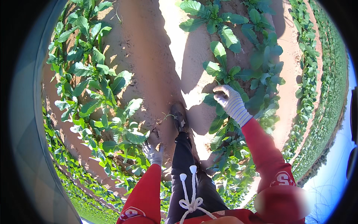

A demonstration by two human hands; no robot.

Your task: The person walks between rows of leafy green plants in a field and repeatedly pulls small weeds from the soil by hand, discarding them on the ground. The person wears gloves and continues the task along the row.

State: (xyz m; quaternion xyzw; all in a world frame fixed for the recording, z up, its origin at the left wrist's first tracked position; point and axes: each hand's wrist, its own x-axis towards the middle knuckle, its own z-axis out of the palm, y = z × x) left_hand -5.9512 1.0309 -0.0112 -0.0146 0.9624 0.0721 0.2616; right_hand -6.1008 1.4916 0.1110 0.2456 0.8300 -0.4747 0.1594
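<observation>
My left hand [153,154], in a pale striped knit glove, reaches down at the edge of the left plant row [98,92]. Its thumb stands apart from the fingers, whose soil-coloured tips are hard to tell from the ground. Just beyond them a thin weed [165,117] lies on the soil near my boot [178,116]. My right hand [230,103], gloved alike with a brown-stained palm side, is over the broad-leaved plants of the right row [223,70]. Its fingers curve with a gap to the thumb, and I see nothing between them.
A bare sandy furrow [142,56] runs between the two rows, partly in shadow. Another thin grassy weed [119,19] stands in it farther off. More crop rows [310,56] stretch away at the right. A pale hanging cloth or brim [30,112] borders the left side.
</observation>
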